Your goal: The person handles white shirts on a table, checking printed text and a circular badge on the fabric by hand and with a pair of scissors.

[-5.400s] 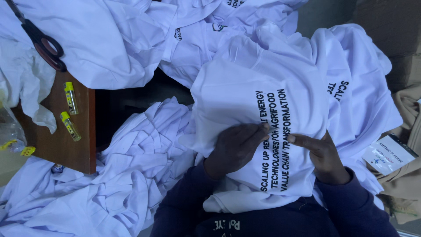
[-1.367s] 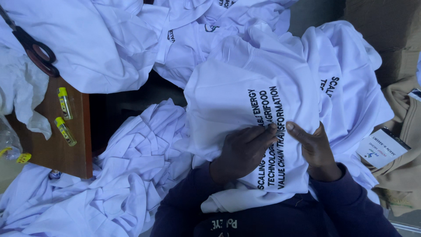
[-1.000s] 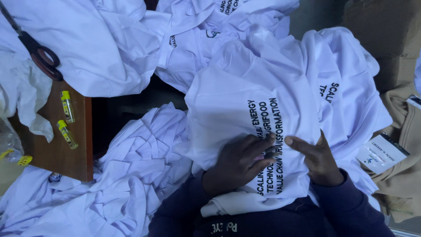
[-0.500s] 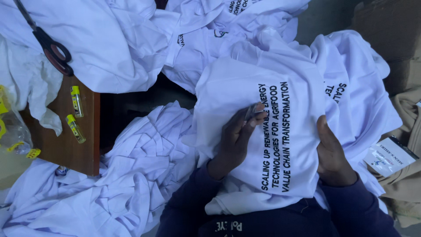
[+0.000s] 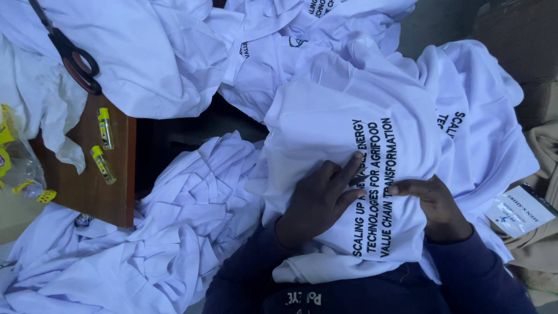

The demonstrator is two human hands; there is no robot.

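Scissors (image 5: 72,55) and two yellow tubes (image 5: 103,145) are lying on the wooden board (image 5: 93,186). The white shirt (image 5: 349,145) is being pressed on the lap by the left hand (image 5: 319,200), fingers spread flat, gripping nothing; the right hand (image 5: 436,206) is being rested on it, fingers bent, pinching nothing.

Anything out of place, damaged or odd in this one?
Only the scissors: they lie open-handled on a heaped white shirt, not on the wooden board. The printed shirt under both hands looks undamaged.
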